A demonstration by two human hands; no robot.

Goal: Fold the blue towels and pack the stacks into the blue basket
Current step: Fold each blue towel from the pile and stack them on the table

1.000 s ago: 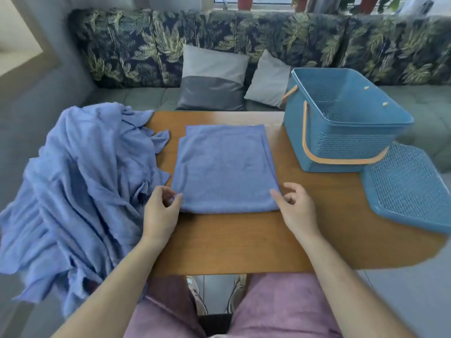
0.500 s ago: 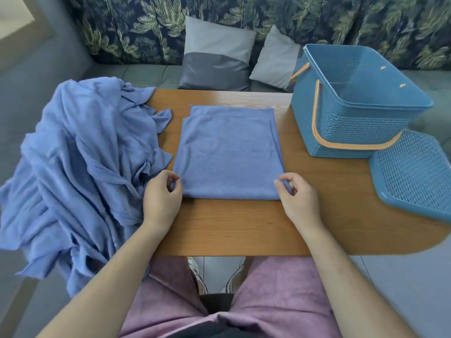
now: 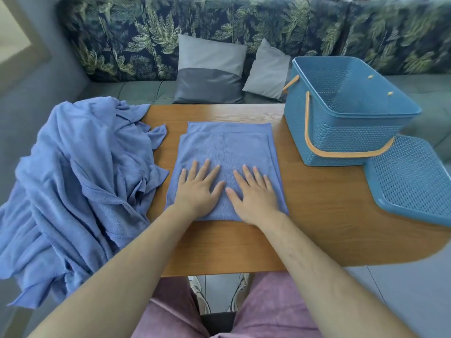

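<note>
Hands: both have left the near corners they pinched a moment ago; the left hand (image 3: pixel 199 189) and right hand (image 3: pixel 253 193) now lie side by side, palms down, fingers straight and spread, pressing on the cloth and gripping nothing.
Folded towel (image 3: pixel 227 147): flat rectangle in the middle of the table, its near half under both palms, with a lower layer showing along the far edge.
Towel heap (image 3: pixel 80 172): crumpled blue cloth at the table's left end, spilling over the edge, just beside the folded piece.
Blue basket (image 3: pixel 341 135): upright at the far right of the table, apart from the folded towel, with its orange handle hanging down across the front wall.
Basket lid (image 3: pixel 410 181): lying flat just beside the basket, at the right edge.
Table (image 3: pixel 317 203): wooden top with a rounded right end.
Sofa (image 3: pixel 146 37): leaf-patterned back behind the table.
Cushions: two grey ones, (image 3: pixel 210 69) and (image 3: pixel 267 69), leaning against the sofa.
</note>
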